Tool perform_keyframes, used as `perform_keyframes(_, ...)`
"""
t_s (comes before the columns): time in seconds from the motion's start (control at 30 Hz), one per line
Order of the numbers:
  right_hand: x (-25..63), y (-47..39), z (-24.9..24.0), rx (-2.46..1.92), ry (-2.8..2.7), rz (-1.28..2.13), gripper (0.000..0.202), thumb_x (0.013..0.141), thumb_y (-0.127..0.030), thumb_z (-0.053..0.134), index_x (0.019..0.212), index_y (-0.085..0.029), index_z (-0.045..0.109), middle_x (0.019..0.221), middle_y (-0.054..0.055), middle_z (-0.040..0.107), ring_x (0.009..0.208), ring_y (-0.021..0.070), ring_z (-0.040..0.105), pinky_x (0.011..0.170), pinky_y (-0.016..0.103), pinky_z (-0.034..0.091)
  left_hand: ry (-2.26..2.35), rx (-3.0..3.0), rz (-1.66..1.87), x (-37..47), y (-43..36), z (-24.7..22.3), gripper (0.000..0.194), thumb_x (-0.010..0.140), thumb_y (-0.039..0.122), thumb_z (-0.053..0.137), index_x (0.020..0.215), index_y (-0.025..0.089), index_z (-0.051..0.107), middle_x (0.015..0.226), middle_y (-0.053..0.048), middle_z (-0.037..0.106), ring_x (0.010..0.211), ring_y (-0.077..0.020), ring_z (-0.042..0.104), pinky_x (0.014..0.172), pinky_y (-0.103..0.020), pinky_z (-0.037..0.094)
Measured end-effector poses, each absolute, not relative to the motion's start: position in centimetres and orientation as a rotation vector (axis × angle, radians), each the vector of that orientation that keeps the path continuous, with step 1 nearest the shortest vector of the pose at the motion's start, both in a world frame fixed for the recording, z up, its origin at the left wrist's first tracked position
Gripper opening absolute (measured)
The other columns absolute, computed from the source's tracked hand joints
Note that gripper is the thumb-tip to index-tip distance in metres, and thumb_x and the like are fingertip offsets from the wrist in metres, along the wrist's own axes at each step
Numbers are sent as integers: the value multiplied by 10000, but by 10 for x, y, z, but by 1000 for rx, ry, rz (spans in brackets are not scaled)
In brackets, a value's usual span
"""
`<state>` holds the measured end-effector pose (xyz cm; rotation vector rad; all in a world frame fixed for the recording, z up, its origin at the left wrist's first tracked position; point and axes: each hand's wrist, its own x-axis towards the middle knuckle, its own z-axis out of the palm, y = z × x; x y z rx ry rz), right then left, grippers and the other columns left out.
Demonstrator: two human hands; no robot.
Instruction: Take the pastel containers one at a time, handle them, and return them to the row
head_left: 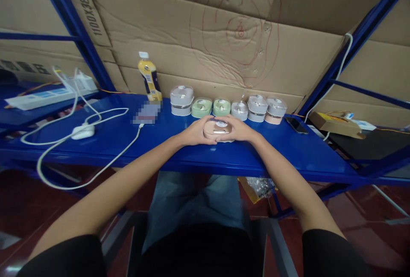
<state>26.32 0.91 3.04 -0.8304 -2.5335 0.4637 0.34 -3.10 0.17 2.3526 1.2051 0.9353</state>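
Note:
A pink box with a clear lid and a round label sits on the blue table, between my two hands. My left hand wraps round its left side, and my right hand round its right side. Behind it stands a row of similar boxes: a grey stack at the left, two green boxes, a single grey box, another grey stack, and a grey box on a pink one at the right.
A yellow bottle stands at the back left, near a blurred phone on a white cable. A white adapter and power strip lie farther left. A dark phone and open carton are at the right.

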Motion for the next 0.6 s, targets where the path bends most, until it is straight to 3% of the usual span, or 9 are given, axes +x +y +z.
perform_keyframes(0.07, 267, 13, 30, -843, -2497, 479, 1085, 650, -713, 973, 1578, -277, 618, 1485, 149, 678, 1383, 413, 632, 1210, 620, 494, 1236, 2379, 938, 3, -36, 5, 1096, 659, 676, 924, 1556, 195, 516, 1595, -195, 621, 1455, -450, 616, 1210, -565, 503)
perform_keyframes(0.13, 276, 18, 36, -852, -2369, 480, 1038, 668, -753, 942, 1542, -282, 640, 1500, 151, 682, 1370, 416, 643, 1183, 621, 520, 1296, 2370, 1010, 5, -38, 12, 1037, 692, 641, 911, 1543, 188, 529, 1586, -188, 630, 1451, -442, 618, 1219, -552, 500)
perform_keyframes(0.27, 303, 30, 55, -887, -1809, 319, 685, 993, -821, 551, 1326, -252, 736, 1293, 155, 769, 1166, 336, 730, 1056, 565, 592, 1520, 2200, 1310, 35, -21, 36, 1007, 735, 537, 921, 1562, 167, 481, 1527, -203, 654, 1402, -424, 643, 1196, -552, 511)
perform_keyframes(0.37, 321, 41, 63, -907, -1441, 179, 724, 1064, -818, 339, 1169, -231, 750, 1096, 145, 775, 1046, 313, 747, 984, 559, 603, 1843, 2005, 1388, 82, 7, 59, 986, 783, 496, 928, 1567, 129, 456, 1501, -263, 636, 1442, -451, 590, 1197, -556, 487)
perform_keyframes(0.5, 331, 54, 57, -952, -1289, 116, 712, 1068, -798, 316, 1018, -222, 733, 955, 110, 752, 882, 270, 746, 882, 500, 621, 2106, 1938, 1266, 147, 44, 74, 864, 869, 483, 902, 1518, 84, 494, 1481, -306, 622, 1422, -446, 585, 1194, -512, 460)
perform_keyframes(0.6, 332, 61, 51, -1009, -1304, 68, 687, 1086, -754, 301, 976, -225, 725, 930, 101, 738, 870, 263, 744, 866, 478, 616, 2212, 1873, 1204, 182, 62, 70, 828, 906, 479, 878, 1521, 76, 498, 1499, -308, 614, 1419, -435, 579, 1181, -502, 452)
